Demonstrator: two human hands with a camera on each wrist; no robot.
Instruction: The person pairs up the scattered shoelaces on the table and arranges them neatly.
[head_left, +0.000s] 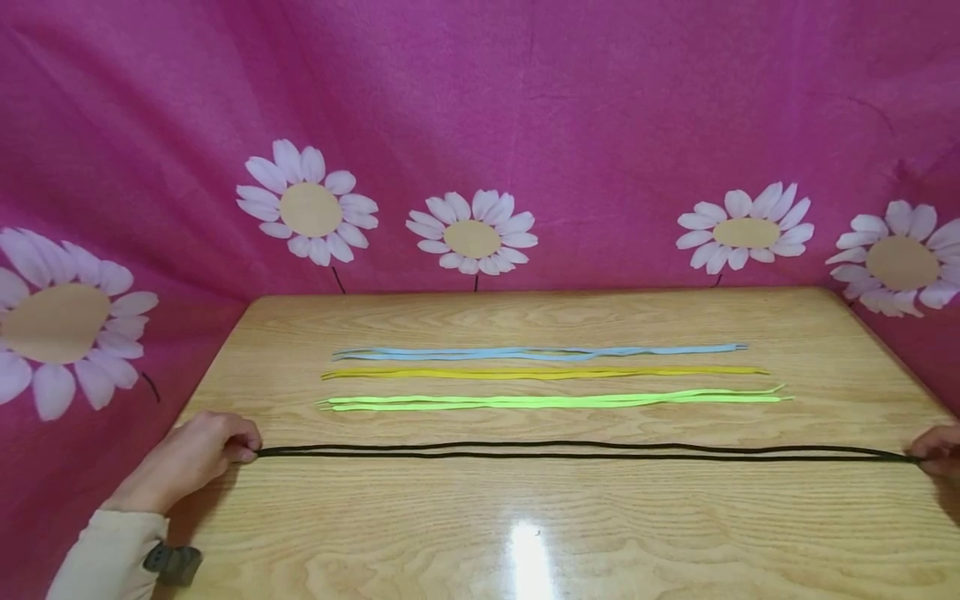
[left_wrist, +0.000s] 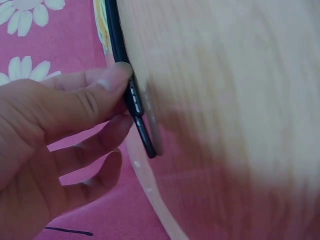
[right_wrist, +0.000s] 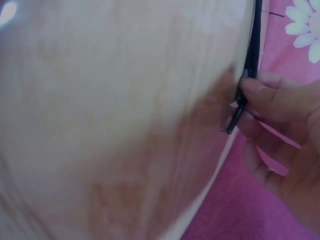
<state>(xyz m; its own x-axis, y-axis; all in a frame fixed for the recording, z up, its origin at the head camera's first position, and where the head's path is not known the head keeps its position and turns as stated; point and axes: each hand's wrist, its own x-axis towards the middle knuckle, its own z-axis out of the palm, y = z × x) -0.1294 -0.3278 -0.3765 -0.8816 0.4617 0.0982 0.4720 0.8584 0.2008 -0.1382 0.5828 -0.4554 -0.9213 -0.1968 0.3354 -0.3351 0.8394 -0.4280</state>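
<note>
Two black shoelaces (head_left: 465, 455) run side by side across the table in the head view, stretched between my hands. My left hand (head_left: 187, 457) pinches their left ends between thumb and fingers near the table's left edge. In the left wrist view, the dark lace tips (left_wrist: 145, 137) stick out below the thumb. At the far right, my right hand (head_left: 941, 450), partly cut off by the frame, holds the other ends. The right wrist view shows that hand (right_wrist: 280, 105) pinching them, with tips (right_wrist: 235, 121) poking out beneath.
Beyond the black laces lie bright green laces (head_left: 570, 402), yellow laces (head_left: 487, 375) and light blue laces (head_left: 697, 349), in roughly parallel rows. They rest on a wood-grain table (head_left: 375, 525). A pink cloth (head_left: 600, 125) with white daisies hangs behind and beside the table.
</note>
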